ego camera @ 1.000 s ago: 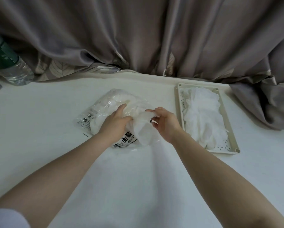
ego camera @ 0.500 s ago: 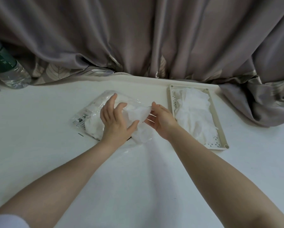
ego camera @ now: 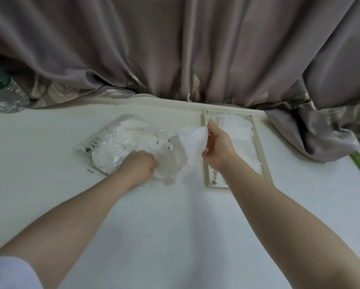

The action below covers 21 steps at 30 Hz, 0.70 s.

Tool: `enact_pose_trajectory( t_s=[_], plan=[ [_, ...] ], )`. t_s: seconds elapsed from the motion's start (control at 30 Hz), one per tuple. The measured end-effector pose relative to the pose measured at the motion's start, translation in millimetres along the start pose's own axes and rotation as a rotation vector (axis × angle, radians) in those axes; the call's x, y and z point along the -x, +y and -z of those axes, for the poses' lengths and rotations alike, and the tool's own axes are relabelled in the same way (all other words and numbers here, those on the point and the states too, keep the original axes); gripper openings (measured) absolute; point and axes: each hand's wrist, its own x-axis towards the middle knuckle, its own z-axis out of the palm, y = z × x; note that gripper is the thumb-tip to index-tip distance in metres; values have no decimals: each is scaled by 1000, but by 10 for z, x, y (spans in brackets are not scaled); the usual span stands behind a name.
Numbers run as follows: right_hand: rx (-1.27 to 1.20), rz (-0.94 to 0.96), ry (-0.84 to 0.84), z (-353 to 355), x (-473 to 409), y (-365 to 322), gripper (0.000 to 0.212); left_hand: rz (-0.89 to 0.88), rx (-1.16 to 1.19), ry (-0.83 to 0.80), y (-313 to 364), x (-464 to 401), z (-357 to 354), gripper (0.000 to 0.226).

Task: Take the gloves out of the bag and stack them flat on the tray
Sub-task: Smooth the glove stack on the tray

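The right hand [ego camera: 216,149] pinches a thin white glove [ego camera: 192,142] by its top edge, just left of the tray [ego camera: 260,149], with the rest of it trailing down toward the bag [ego camera: 120,142]. The left hand [ego camera: 140,166] is curled on the bag's mouth, pinning the clear plastic to the table [ego camera: 175,226]. More gloves fill the bag in a white lump, well left of the tray; a loose stack [ego camera: 237,134] already lies in the tray.

These look feather-light and limp, probably clingy film, so one likely drags its neighbours out unless the bag is held down. I would take each by an edge or cuff and spread it with flat fingers, since it crumples readily.

How many remain in the bag I cannot tell through the wrinkled plastic. The glove's lower end blurs into the bag mouth, so whether it is fully free is unclear. The right arm covers the tray's near corner.
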Motion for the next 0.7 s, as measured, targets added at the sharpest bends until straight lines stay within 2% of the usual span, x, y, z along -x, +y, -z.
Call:
enact_pose_trajectory(
  t_s=[0.03,0.1,0.13,0.2,0.27,0.3,0.4,0.53,0.6,0.7],
  plan=[
    [1,3,-8,34,11,-35,31,48,169,109,36,-1,111,34],
    [-6,15,-40,115,73,-110,31,131,713,304,244,11,332,26],
    [-13,26,-56,133,111,-140,30,131,1011,340,373,26,452,25],
    [-42,60,-107,163,186,-203,30,102,1323,316,594,11,652,35],
    [-50,87,-153,194,268,-274,33,88,1399,266,777,-8,739,51],
    [-51,94,-171,212,306,-317,33,91,1399,272,848,-16,760,46],
    [-50,95,-194,252,390,-439,31,135,1379,322,962,-49,780,9],
    [78,101,-172,233,382,-444,24,220,1579,346,981,-6,892,16],
    [182,150,-227,186,357,-354,20,265,1575,391,952,41,941,18],
    [323,209,-316,74,335,-175,63,250,1571,423,875,108,941,12]
  ],
)
